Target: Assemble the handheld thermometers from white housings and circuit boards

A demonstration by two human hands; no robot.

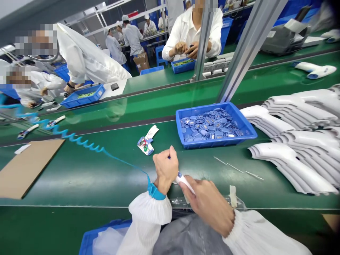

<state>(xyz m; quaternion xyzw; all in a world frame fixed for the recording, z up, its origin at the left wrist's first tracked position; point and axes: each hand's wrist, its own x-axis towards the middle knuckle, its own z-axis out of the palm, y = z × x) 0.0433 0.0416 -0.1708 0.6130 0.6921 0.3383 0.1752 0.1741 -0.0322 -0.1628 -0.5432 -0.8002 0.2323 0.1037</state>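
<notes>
At the far left, a sheet of brown cardboard (28, 168) is being left flat on the green conveyor belt (79, 184), perhaps as a clean surface set apart from the work. A coiled blue cord (85, 143) is being carried across the belt to a blue wrist strap (153, 190), its coils seemingly allowing the left hand (166, 168) to be moved freely. Just left of the hands, an opened white housing with coloured wiring (146, 141) is being rested on the belt, probably so that it can be reached without stretching. The left hand is being held narrow, closed at the upper end of a white handheld housing (183, 182), though whatever is pinched is being hidden by the back of the hand. The right hand (205, 205) is being wrapped around the housing's lower part, which appears to be steadying it between both hands. Beyond them, a blue tray of small blue parts (212, 124) is being kept close by, with thin metal pins (228, 165) being laid out beside it. At the right, white shell halves (292, 166) are being stacked in overlapping rows, apparently to save belt space
</notes>
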